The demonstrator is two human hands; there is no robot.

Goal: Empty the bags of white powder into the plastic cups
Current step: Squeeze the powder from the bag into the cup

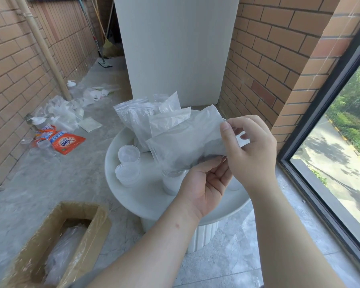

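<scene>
Both of your hands are pinching the right end of a bag of white powder (185, 140) above the round white table (112, 183), left hand (204, 183) below, right hand (252, 150) above. You are probably opening its seal; pouring next needs the mouth over the cup (172, 183) just beneath. More bags (141, 115) are crowding the far side, beside two other cups (128, 154).

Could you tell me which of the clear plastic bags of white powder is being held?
The frontmost clear plastic bag, held by the left hand and right hand; the other bags lean untouched behind it.
</scene>
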